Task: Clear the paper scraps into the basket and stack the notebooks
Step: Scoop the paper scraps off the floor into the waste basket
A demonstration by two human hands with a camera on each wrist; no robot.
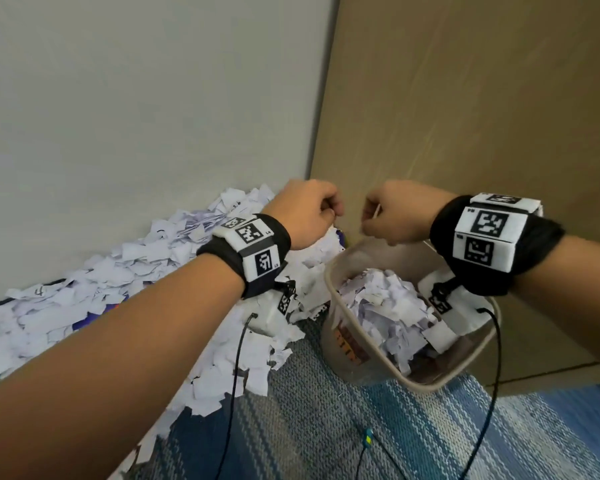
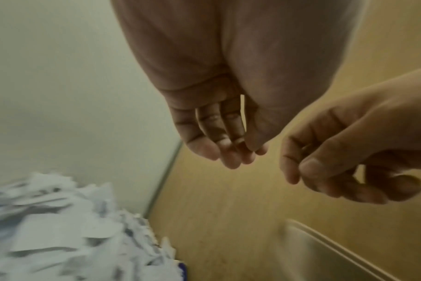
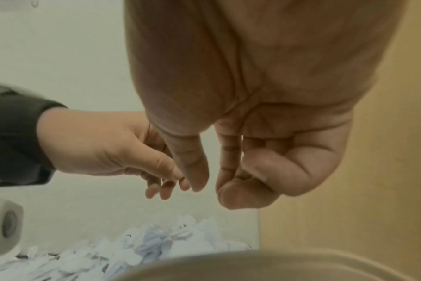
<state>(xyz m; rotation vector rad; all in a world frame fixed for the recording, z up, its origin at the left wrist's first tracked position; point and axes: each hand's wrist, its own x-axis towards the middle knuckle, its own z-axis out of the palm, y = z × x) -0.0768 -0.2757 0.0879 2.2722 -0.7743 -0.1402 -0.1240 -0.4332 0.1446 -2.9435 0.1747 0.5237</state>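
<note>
A big heap of torn white paper scraps (image 1: pixel 118 282) lies along the white wall; it also shows in the left wrist view (image 2: pixel 60 228). A translucent beige basket (image 1: pixel 343 355) stands to its right, with scraps (image 1: pixel 388 313) piled inside. Both hands hover close together above the basket's far rim. My left hand (image 1: pixel 331 214) hangs with loosely curled fingers (image 2: pixel 231 157) and holds nothing. My right hand (image 1: pixel 369 223) is the same, with nothing between its fingers (image 3: pixel 243 197). A blue-purple cover edge (image 1: pixel 113 304) peeks from under the heap; the notebooks are otherwise hidden.
The floor is a blue and grey striped rug (image 1: pixel 326 427). A wooden panel (image 1: pixel 465 98) rises right behind the basket and meets the white wall (image 1: pixel 136 98) in the corner. Black cables (image 1: pixel 238 358) dangle from both wrist bands.
</note>
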